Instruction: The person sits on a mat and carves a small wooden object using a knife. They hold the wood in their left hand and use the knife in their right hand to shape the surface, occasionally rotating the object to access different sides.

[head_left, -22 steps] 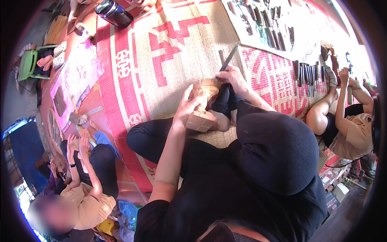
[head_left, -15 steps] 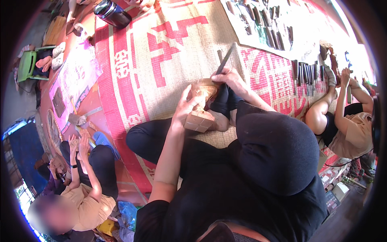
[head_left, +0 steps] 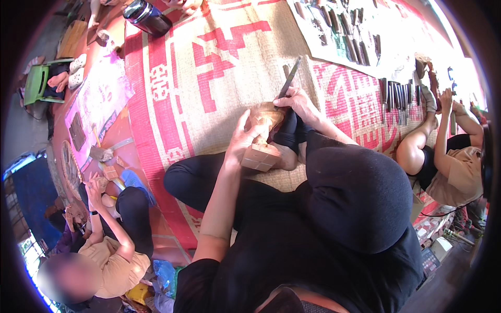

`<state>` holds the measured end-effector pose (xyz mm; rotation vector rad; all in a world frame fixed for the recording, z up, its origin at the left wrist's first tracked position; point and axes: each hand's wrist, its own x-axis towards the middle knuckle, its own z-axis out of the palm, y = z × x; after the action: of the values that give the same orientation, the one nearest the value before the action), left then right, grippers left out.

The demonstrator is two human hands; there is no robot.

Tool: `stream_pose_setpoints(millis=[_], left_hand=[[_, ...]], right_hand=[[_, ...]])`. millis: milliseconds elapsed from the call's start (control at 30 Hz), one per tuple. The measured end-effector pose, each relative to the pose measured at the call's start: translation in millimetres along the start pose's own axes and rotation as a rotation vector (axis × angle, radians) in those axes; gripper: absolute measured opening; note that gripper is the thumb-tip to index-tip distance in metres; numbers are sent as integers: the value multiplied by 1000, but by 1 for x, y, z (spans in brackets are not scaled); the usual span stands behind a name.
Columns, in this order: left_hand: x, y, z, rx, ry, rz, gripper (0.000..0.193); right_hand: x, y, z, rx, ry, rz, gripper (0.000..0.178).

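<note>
My left hand (head_left: 241, 140) is wrapped round the side of a pale wooden carving (head_left: 261, 157), whose square base faces toward me, scored with lines. The carving rests near my crossed legs; its far end is partly hidden by my fingers. In my right hand (head_left: 299, 103) is a long, dark, flat file (head_left: 290, 78), gripped close to its lower end and slanting up and away. The file's lower part lies at the far end of the carving; whether it touches the wood is hard to tell.
A red and cream woven mat (head_left: 224, 57) spreads beneath me. Several carving tools (head_left: 401, 96) lie at right, more on a white sheet (head_left: 323, 49). A dark jar (head_left: 147, 18) stands far left. Co-workers sit at left (head_left: 117, 266) and right (head_left: 459, 175).
The file has shifted and turned slightly, its blade catching more light, while my left hand stays on the carving. The left co-worker's hands have moved lower and closer together.
</note>
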<state>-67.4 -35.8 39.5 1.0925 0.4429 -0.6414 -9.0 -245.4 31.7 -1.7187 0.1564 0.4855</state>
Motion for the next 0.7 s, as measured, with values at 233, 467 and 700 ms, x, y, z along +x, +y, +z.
stream_pose_setpoints(millis=[233,467,700], left_hand=[[2,0,3,76,-37,-27,83],[9,-6,-1,-4,-5,26,90],[3,-2,3,138,13,-40,86]], right_hand=[[4,5,-15,378,90,84,9],[1,-3,2,83,30,-21,13],[11,12,-11,309,40,53,12]])
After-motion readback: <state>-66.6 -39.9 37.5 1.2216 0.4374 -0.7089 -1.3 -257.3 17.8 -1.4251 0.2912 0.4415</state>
